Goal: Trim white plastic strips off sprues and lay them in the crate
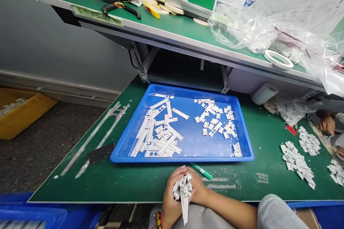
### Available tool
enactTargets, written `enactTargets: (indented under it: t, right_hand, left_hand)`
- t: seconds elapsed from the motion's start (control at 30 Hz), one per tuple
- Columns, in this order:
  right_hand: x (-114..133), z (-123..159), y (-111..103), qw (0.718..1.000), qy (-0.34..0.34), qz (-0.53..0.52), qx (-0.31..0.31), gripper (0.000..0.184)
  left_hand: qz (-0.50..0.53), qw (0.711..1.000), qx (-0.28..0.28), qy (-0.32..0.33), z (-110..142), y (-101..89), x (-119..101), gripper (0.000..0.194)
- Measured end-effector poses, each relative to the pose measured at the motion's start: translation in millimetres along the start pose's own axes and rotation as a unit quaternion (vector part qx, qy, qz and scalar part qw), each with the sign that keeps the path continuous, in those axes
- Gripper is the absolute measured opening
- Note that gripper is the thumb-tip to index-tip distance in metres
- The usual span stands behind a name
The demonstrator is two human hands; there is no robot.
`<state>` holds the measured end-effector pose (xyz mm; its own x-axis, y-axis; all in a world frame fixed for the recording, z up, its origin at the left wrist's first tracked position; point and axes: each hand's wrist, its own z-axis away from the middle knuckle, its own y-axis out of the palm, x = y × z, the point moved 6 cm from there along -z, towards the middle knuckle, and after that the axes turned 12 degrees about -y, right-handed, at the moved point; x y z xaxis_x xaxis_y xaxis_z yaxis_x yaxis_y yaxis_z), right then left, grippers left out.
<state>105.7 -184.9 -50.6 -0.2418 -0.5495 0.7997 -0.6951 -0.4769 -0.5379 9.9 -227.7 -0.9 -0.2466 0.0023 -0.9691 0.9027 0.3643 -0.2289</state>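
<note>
My left hand (171, 195) and my right hand (197, 188) rest together at the front edge of the green bench mat (242, 189). Between them they grip a bunch of white moulded plastic pieces on a runner (183, 192), with one long strip hanging down towards my lap. Just ahead of my hands lies a green marker pen (201, 170). Beyond it stands a blue plastic tray (182, 158), holding long white strips (157, 136) on its left and small white pieces (215, 120) on its right.
Loose white pieces lie in piles (295, 161) on the mat at right, beside a co-worker's hand (326, 125). Stripped runners (94, 136) lie at left. A shelf overhead holds pliers (120, 9), tape rolls (278, 59) and a plastic bag (242, 28). Below the bench edge sit yellow (18, 112) and blue crates (32, 216).
</note>
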Motion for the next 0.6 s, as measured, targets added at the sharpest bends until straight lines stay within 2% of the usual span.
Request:
enactTargets:
  t: [0.1, 0.2, 0.33, 0.37, 0.43, 0.47, 0.5, 0.6]
  right_hand:
    - [4.9, -6.4, -10.0, 1.0, -0.012, 0.022, 0.012, 0.034]
    - [16.1, -10.6, -18.8, 0.996, -0.028, 0.051, 0.067, 0.058]
    - [35.7, -8.4, -49.2, 0.988, -0.035, 0.051, 0.144, 0.083]
    - [39.2, -9.8, -61.5, 0.985, -0.038, 0.038, 0.163, 0.08]
    - [37.4, -20.8, -94.6, 0.985, -0.03, 0.006, 0.172, 0.049]
    - [29.8, -32.2, -117.1, 0.99, -0.014, 0.017, 0.14, 0.035]
    - [19.9, -46.9, -142.4, 0.994, -0.009, 0.061, 0.089, 0.029]
    - [-21.0, -98.6, -209.1, 0.98, -0.002, 0.187, -0.064, 0.027]
  left_hand:
    - [0.003, 0.999, -0.018, -0.03, -3.8, 2.0, 8.0, 0.05]
    - [0.004, 0.996, -0.051, -0.066, -8.1, 3.1, 16.5, 0.039]
    - [0.001, 0.989, -0.106, -0.098, -7.3, -0.2, 23.9, 0.035]
    - [-0.007, 0.988, -0.114, -0.105, -6.4, -2.4, 25.2, 0.035]
    - [-0.031, 0.987, -0.116, -0.108, -5.5, -7.3, 26.0, 0.034]
    - [-0.042, 0.988, -0.108, -0.104, -5.8, -9.4, 25.5, 0.034]
    - [-0.049, 0.989, -0.097, -0.097, -6.6, -10.8, 24.4, 0.034]
    - [-0.05, 0.995, -0.053, -0.069, -10.5, -11.3, 19.7, 0.035]
